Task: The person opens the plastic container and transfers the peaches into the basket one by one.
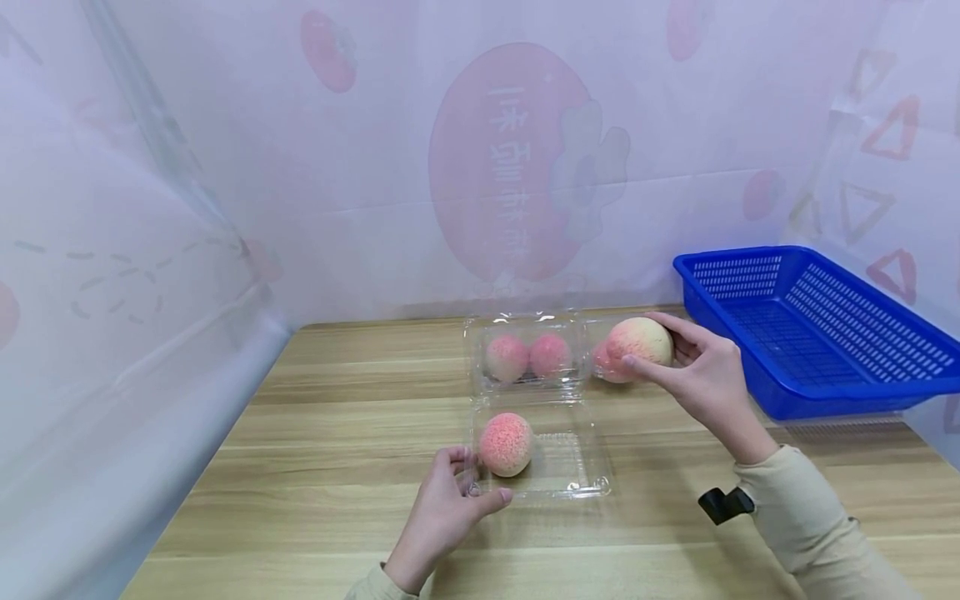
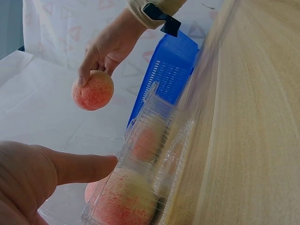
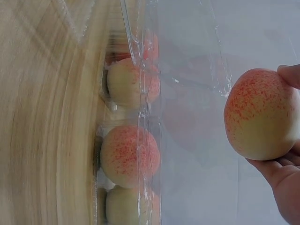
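Note:
My right hand (image 1: pixel 708 383) grips a pink-and-cream peach (image 1: pixel 641 340) between thumb and fingers, raised above the table at the back right. The fingers' far side is hidden by the peach. Near me lies an open clear plastic container (image 1: pixel 558 487), with one speckled peach (image 1: pixel 506 444) in its left side. My left hand (image 1: pixel 450 508) holds the container's front left corner; in the left wrist view its thumb (image 2: pixel 89 168) lies at the rim. Behind, two peaches (image 1: pixel 507 358) sit side by side in clear plastic. Another peach (image 1: pixel 609 367) shows partly behind the held one.
A blue perforated basket (image 1: pixel 780 400) stands at the right rear of the wooden table (image 1: pixel 337 467). Printed white sheeting (image 1: pixel 360 233) hangs behind the table and along its sides. A black strap (image 1: pixel 726 505) is on the right sleeve.

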Demonstrator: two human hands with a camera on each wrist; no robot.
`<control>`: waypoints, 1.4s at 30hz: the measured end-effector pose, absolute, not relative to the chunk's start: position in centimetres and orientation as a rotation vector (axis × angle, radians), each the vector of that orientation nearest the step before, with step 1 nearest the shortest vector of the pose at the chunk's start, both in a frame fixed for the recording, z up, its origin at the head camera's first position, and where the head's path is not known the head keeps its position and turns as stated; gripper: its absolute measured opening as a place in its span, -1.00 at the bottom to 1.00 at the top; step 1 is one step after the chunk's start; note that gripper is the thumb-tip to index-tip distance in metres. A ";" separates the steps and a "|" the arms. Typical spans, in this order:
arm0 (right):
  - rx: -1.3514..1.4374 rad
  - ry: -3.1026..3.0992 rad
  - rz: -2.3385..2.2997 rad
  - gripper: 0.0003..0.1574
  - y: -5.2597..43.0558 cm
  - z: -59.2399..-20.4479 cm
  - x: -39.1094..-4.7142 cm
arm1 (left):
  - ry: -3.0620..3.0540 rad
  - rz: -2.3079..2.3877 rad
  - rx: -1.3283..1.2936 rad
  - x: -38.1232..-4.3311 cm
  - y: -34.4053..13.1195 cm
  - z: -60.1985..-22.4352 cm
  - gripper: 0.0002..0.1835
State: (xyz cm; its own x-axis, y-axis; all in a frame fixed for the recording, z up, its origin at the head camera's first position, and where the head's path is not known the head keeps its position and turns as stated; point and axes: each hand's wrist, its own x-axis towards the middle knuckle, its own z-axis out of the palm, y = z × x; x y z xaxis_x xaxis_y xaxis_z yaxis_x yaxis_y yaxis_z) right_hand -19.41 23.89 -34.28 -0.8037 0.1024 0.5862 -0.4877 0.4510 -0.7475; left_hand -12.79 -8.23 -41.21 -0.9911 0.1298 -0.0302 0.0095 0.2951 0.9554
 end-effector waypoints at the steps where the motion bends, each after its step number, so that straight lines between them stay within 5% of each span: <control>1: 0.312 -2.137 1.361 -0.23 24.0 -34.2 -19.4 | 2.443 1.804 0.132 -12.8 -8.2 -41.2 -0.15; 42: 0.014 -2.130 1.251 -0.25 31.4 -33.2 -18.4 | 2.480 1.764 0.110 -12.7 -8.2 -41.1 -0.13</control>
State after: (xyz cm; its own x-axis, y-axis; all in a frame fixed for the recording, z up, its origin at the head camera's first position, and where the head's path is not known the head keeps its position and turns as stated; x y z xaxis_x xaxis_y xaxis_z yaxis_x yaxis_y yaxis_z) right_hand -18.35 31.43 -33.23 -0.7828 0.3063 0.5417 -0.3240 0.5426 -0.7750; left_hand -12.71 -8.24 -41.09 -0.9928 0.1142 -0.0364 0.0031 0.3283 0.9446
